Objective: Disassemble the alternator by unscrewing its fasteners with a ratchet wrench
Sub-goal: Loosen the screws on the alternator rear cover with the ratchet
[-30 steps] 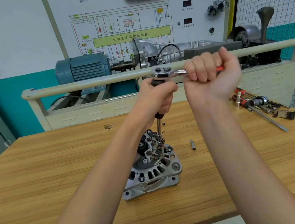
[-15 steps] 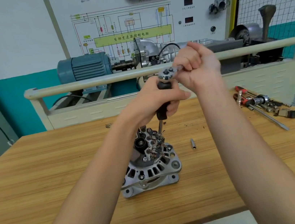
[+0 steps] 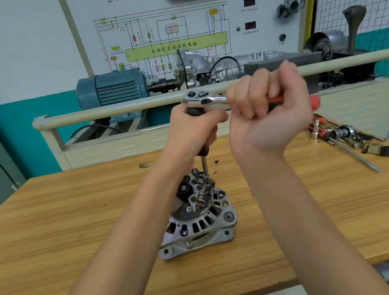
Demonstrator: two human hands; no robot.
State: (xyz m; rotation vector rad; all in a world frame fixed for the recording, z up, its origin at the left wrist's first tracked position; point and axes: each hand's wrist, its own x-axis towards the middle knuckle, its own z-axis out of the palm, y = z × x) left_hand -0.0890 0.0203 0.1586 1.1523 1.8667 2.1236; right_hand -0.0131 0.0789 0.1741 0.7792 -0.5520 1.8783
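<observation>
Ratchet wrench (image 3: pixel 209 99) on alternator (image 3: pixel 197 212)
Your left hand (image 3: pixel 196 132) grips the black extension handle; your right hand (image 3: pixel 268 112) grips the red wrench handle.

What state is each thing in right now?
Alternator: upright on the bench, rear cover off.
Ratchet wrench: atop the extension, handle pointing right.
Extension: vertical, seated on a fastener.
Left hand: grips the extension's handle.
Right hand: grips the wrench handle.

Silver-grey alternator (image 3: pixel 196 219) w/ black slots; chrome ratchet wrench (image 3: pixel 204 98), red handle, maybe black bits (blurred); striped wood-grain table (image 3: pixel 74 226); blue-grey motor (image 3: pixel 111 87).
</observation>
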